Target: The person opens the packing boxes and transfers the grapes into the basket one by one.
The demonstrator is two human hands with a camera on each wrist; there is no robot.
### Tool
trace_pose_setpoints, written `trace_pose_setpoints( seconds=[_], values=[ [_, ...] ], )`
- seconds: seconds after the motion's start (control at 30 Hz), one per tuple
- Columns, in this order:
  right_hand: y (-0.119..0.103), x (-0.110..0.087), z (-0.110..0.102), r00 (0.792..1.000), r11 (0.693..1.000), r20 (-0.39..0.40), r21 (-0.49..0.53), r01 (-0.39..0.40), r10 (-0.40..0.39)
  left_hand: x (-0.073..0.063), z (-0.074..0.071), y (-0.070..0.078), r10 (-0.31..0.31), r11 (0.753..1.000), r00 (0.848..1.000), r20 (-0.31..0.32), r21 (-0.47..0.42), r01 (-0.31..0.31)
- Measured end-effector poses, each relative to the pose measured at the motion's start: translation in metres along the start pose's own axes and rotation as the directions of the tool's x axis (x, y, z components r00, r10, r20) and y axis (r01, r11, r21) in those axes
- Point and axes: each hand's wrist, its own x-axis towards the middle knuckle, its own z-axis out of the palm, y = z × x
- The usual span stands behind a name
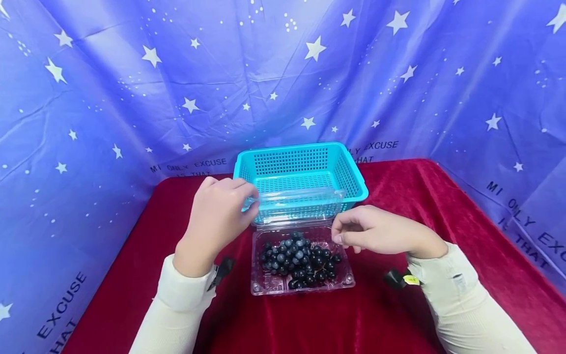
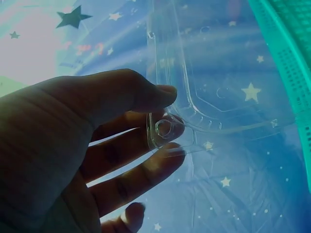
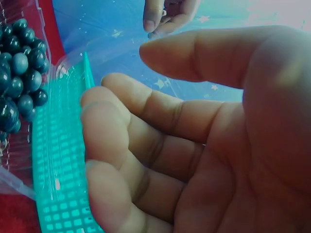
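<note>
A clear plastic clamshell box [image 1: 274, 286] stands on the red cloth, its lid [image 1: 300, 204] raised at the back. Dark grapes [image 1: 294, 258] in bunches lie inside it. My left hand [image 1: 221, 211] pinches a corner of the lid; in the left wrist view the thumb lies on one side of that clear corner [image 2: 164, 128] and fingers on the other. My right hand [image 1: 380, 230] hovers by the box's right back corner, fingers loosely bent. In the right wrist view the right hand [image 3: 194, 131] has a gap between thumb and fingers, with nothing between them.
A turquoise plastic basket [image 1: 300, 152] with latticed walls sits right behind the box, partly seen through the lid. Red velvet cloth [image 1: 398, 319] covers the table. A blue star-printed curtain [image 1: 247, 64] hangs around the back and sides.
</note>
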Motion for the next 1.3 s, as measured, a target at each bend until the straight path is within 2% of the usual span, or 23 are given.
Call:
trace_pose_setpoints(
  seconds=[0.1,0.37,0.53,0.73,0.93,1.17,1.3],
  values=[
    [0.001,0.001,0.001,1.0,1.0,-0.016,-0.012,-0.011,0.01,-0.004,0.0,-0.003,-0.029,0.999,0.999,0.016,-0.013,0.029],
    [0.005,0.006,0.006,0.995,0.993,-0.09,-0.113,-0.043,0.033,-0.002,0.003,-0.011,-0.01,0.998,0.998,-0.06,-0.068,0.006],
    [0.008,0.014,0.014,0.996,0.979,-0.085,-0.196,-0.056,0.04,-0.002,0.001,-0.013,-0.016,0.997,0.997,-0.079,-0.079,0.009],
    [0.009,0.021,0.024,0.998,0.976,-0.066,-0.216,-0.034,0.02,-0.005,0.002,-0.014,-0.042,0.995,0.995,-0.087,-0.093,0.034],
    [0.013,0.023,0.032,0.998,0.973,-0.036,-0.224,-0.052,0.045,-0.007,0.004,-0.012,-0.079,0.991,0.994,-0.069,-0.114,0.071],
    [0.018,0.026,0.039,0.998,0.955,-0.028,-0.291,-0.065,0.059,-0.007,0.005,-0.01,-0.122,0.985,0.993,-0.002,-0.125,0.121],
    [0.019,0.029,0.04,0.997,0.955,-0.001,-0.288,-0.072,0.075,-0.007,0.005,-0.01,-0.133,0.982,0.991,0.017,-0.132,0.134]
  ],
)
